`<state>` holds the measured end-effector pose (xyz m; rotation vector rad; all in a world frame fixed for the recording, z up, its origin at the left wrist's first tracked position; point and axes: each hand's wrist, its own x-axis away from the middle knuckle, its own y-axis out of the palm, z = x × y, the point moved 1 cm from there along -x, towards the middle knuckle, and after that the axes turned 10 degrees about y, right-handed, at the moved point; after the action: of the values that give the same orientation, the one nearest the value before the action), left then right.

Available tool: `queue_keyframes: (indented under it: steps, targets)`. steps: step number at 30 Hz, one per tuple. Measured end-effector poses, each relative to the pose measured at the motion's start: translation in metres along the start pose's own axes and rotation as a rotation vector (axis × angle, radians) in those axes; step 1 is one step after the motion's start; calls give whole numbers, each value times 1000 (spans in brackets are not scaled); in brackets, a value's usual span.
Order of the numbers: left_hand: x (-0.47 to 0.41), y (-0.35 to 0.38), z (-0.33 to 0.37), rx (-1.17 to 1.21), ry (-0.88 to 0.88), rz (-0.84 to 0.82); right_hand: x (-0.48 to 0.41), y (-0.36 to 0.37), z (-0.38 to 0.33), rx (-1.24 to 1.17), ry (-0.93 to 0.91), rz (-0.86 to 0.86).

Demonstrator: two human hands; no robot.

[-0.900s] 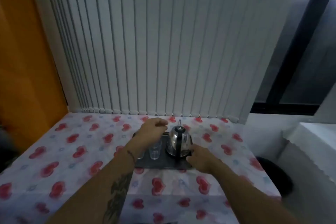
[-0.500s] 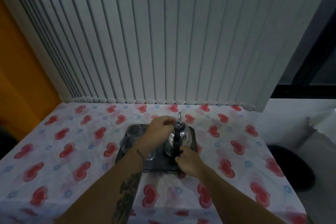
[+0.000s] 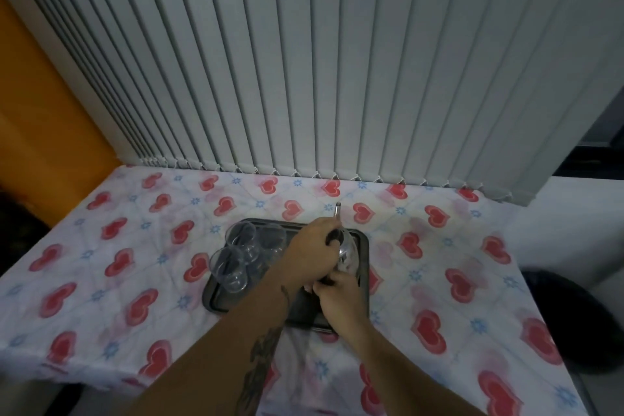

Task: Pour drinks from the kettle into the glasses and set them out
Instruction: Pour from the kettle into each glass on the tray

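Observation:
A shiny steel kettle (image 3: pixel 347 252) with a thin spout pointing away from me stands on the right half of a dark tray (image 3: pixel 216 294). My left hand (image 3: pixel 312 252) lies over the kettle's top, fingers curled around its black lid knob. My right hand (image 3: pixel 337 294) is closed on the black handle at the kettle's near side. Several clear glasses (image 3: pixel 233 263) stand on the tray's left half, partly hidden by my left forearm.
The tray rests on a table (image 3: pixel 118 263) covered with a white cloth printed with red hearts. Grey vertical blinds (image 3: pixel 304 61) hang along the table's far edge. An orange wall (image 3: pixel 40 111) is at the left, and a dark round object (image 3: pixel 574 317) sits off the table's right side.
My view has tilted down and closer to the table. My right hand moved from the tray's front edge onto the kettle handle. My left hand shifted right over the kettle's lid.

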<state>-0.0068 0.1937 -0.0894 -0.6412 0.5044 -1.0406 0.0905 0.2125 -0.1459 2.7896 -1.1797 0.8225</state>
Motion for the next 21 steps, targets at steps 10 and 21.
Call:
queue_keyframes:
  steps: [10, 21]
  targets:
    - [6, 14, -3, -183, 37, 8, 1, -2, 6, -235, 84, -60]
    - [37, 30, -1, -242, 91, -99, 21, -29, 14, -172, 82, 83]
